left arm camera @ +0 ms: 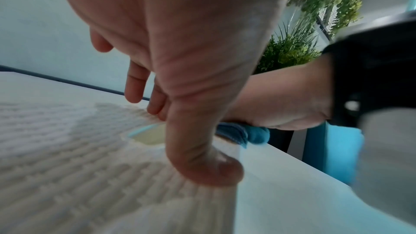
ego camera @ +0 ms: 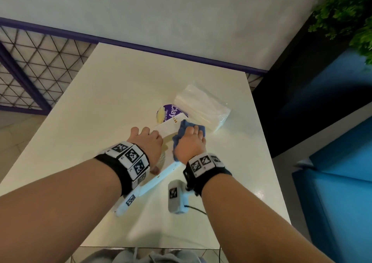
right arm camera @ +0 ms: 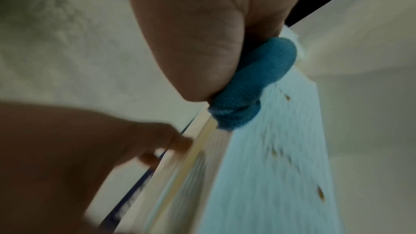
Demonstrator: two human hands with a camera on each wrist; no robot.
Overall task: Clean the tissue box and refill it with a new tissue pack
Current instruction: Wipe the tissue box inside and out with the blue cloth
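The white patterned tissue box (ego camera: 167, 128) lies flat on the table, its oval opening (left arm camera: 148, 134) facing up. My left hand (ego camera: 148, 143) lies over its left side: the thumb (left arm camera: 202, 163) presses the top and the fingers bend down over the far edge, holding it. My right hand (ego camera: 189, 143) grips a bunched blue cloth (ego camera: 182, 130) and presses it on the box's far right edge (right arm camera: 270, 166). The right wrist view shows the blue cloth (right arm camera: 254, 84) under my palm. The new tissue pack (ego camera: 203, 107), in clear wrap, lies just beyond the box to the right.
A round purple and yellow printed disc (ego camera: 171, 111) lies on the white table (ego camera: 120, 91), partly under the box's far end. A wall runs along the table's back. A blue seat (ego camera: 342, 182), a black partition and green plants (ego camera: 346, 10) stand to the right.
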